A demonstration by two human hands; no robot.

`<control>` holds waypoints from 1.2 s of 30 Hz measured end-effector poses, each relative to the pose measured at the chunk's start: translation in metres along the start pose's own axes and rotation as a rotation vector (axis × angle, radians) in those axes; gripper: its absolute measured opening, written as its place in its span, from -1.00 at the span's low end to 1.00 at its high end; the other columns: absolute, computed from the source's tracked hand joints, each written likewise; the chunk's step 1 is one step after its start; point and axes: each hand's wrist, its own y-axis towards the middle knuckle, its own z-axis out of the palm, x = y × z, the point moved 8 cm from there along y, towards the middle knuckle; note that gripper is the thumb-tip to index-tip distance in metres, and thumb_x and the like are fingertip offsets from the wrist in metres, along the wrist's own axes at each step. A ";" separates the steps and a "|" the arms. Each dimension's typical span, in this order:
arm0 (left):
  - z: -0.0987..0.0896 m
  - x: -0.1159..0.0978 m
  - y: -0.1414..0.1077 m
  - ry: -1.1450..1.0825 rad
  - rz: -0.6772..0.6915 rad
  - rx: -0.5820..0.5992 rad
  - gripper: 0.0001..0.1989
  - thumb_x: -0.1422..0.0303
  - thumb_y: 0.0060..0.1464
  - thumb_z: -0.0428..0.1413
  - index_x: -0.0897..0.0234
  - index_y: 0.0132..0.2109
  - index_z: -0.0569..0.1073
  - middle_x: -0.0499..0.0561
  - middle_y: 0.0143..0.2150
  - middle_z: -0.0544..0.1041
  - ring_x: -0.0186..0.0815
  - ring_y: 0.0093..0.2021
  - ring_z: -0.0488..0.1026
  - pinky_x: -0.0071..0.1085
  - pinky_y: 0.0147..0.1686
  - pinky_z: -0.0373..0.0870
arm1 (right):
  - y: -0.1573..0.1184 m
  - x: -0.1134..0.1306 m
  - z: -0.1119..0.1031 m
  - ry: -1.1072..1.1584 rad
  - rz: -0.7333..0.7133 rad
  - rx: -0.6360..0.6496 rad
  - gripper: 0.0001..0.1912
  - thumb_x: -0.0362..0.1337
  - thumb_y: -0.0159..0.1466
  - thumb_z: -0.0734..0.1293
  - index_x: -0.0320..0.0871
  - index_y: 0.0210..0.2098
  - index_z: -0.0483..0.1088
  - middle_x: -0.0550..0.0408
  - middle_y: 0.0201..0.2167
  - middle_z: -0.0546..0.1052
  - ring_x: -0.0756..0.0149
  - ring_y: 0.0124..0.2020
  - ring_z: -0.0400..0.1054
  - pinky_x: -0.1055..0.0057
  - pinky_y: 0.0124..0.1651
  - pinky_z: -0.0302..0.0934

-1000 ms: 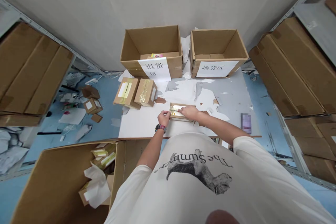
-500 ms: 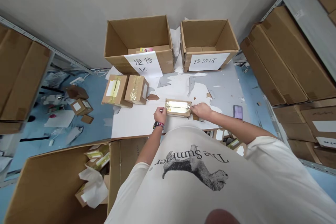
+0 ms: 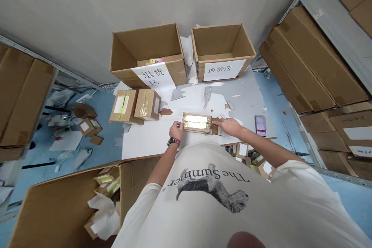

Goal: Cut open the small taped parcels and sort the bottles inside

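A small taped cardboard box [image 3: 197, 123] with a shiny white label lies lengthwise on the white worktop in front of me. My left hand [image 3: 176, 130] is closed at its left end, fingertips pressed against the edge. At the opposite end my right hand [image 3: 229, 126] is closed, index finger stretched toward the tape; a small reddish tip shows there, but what it holds is too small to make out. A torn brown patch [image 3: 215, 127] shows beside the box, under that hand. To the left stand two taped cartons, one [image 3: 123, 106] beside the other [image 3: 147, 104].
Two open cartons with handwritten signs, a left one [image 3: 180, 70] and a right one [image 3: 245, 56], stand along the back. A phone [image 3: 260, 125] lies at the right. A large open carton [image 3: 72, 172] with parcels is at lower left. Shelves with boxes [image 3: 308, 58] flank the right.
My right hand has shifted slightly right, away from the box's end, its index finger now straighter. The left hand stays at the box. The phone's screen looks different. The whole view has shifted a little.
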 end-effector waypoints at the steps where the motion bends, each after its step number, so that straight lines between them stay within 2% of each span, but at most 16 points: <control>1: -0.001 -0.001 0.000 0.015 0.004 0.007 -0.81 0.13 0.42 0.18 0.10 -0.08 0.61 0.09 -0.04 0.78 -0.07 0.03 0.72 -0.26 0.02 0.54 | -0.003 -0.003 0.004 0.019 0.022 -0.003 -0.41 -0.31 0.64 0.15 0.11 0.59 0.34 -0.19 0.21 0.66 0.03 0.03 0.66 0.29 0.00 0.37; 7: -0.003 -0.011 0.000 0.070 0.058 0.051 -0.82 0.15 0.43 0.17 0.10 -0.11 0.59 0.05 -0.02 0.78 -0.10 0.03 0.71 -0.28 0.00 0.53 | -0.033 -0.014 0.032 0.316 0.126 -0.055 -0.45 -0.19 0.65 0.19 0.16 0.57 0.38 -0.06 0.24 0.70 0.02 0.12 0.65 0.24 0.07 0.45; 11: 0.006 -0.022 -0.005 0.106 0.094 0.095 -0.82 0.16 0.44 0.17 0.10 -0.10 0.59 0.05 -0.02 0.78 -0.11 0.03 0.70 -0.30 -0.06 0.49 | -0.059 -0.020 0.043 0.629 0.106 -0.143 -0.49 -0.19 0.62 0.21 0.16 0.47 0.51 0.06 0.31 0.68 0.02 0.23 0.63 0.17 0.22 0.49; 14: 0.012 -0.027 -0.009 0.182 0.133 0.111 -0.82 0.17 0.47 0.15 0.11 -0.09 0.58 0.06 -0.04 0.77 -0.11 0.00 0.69 -0.31 -0.11 0.44 | -0.076 -0.022 0.047 0.774 0.091 -0.198 -0.50 -0.15 0.63 0.20 0.14 0.44 0.55 0.09 0.33 0.67 0.02 0.24 0.63 0.18 0.25 0.50; 17: 0.018 -0.031 -0.016 0.314 0.200 0.123 -0.81 0.21 0.50 0.10 0.14 -0.08 0.55 0.08 -0.08 0.74 -0.11 -0.08 0.66 -0.31 -0.17 0.37 | -0.090 -0.021 0.053 0.771 0.106 -0.229 -0.50 -0.14 0.62 0.20 0.14 0.45 0.53 0.07 0.30 0.68 0.02 0.20 0.65 0.19 0.21 0.50; 22: 0.026 -0.040 -0.023 0.489 0.329 0.168 -0.81 0.29 0.53 0.04 0.16 -0.09 0.50 0.11 -0.08 0.70 -0.12 -0.11 0.61 -0.32 -0.19 0.29 | -0.104 -0.015 0.069 0.527 0.175 -0.196 -0.47 -0.17 0.62 0.22 0.07 0.53 0.41 -0.07 0.22 0.71 0.02 0.10 0.65 0.23 0.06 0.49; 25: 0.020 -0.043 -0.016 0.544 0.328 0.155 -0.81 0.29 0.54 0.02 0.16 -0.09 0.50 0.13 -0.08 0.68 -0.11 -0.11 0.59 -0.31 -0.20 0.27 | -0.109 -0.021 0.067 0.369 0.194 -0.213 -0.50 -0.18 0.63 0.24 -0.04 0.50 0.40 -0.17 0.15 0.70 0.01 0.07 0.62 0.26 0.03 0.44; 28: 0.006 -0.040 -0.004 0.570 0.288 0.128 -0.81 0.29 0.54 0.03 0.17 -0.07 0.50 0.15 -0.08 0.67 -0.09 -0.12 0.58 -0.30 -0.21 0.25 | -0.114 -0.041 0.059 0.293 0.257 -0.290 -0.55 -0.14 0.66 0.20 -0.11 0.42 0.45 -0.20 0.08 0.69 -0.01 0.00 0.61 0.26 -0.04 0.40; 32: -0.014 -0.034 0.004 0.565 0.255 0.099 -0.82 0.27 0.52 0.04 0.16 -0.07 0.51 0.15 -0.09 0.65 -0.07 -0.12 0.57 -0.27 -0.21 0.28 | -0.109 -0.064 0.053 0.414 0.394 -0.474 -0.57 -0.12 0.66 0.15 -0.12 0.35 0.47 -0.18 0.07 0.69 -0.01 -0.01 0.61 0.25 -0.06 0.40; 34: -0.021 -0.041 0.003 0.546 0.284 0.048 -0.81 0.28 0.50 0.04 0.16 -0.09 0.52 0.17 -0.09 0.64 -0.02 -0.07 0.57 -0.23 -0.15 0.36 | -0.096 -0.061 0.060 0.539 0.429 -0.530 -0.57 -0.13 0.65 0.15 -0.12 0.32 0.47 -0.16 0.08 0.70 0.00 -0.04 0.62 0.23 -0.05 0.42; 36: -0.022 -0.060 -0.002 0.508 0.402 0.008 -0.80 0.29 0.48 0.04 0.17 -0.05 0.55 0.22 -0.03 0.64 0.03 0.04 0.56 -0.15 0.00 0.43 | -0.077 -0.047 0.072 0.654 0.432 -0.514 -0.57 -0.12 0.64 0.15 -0.11 0.32 0.47 -0.10 -0.01 0.73 0.01 -0.13 0.63 0.22 -0.08 0.43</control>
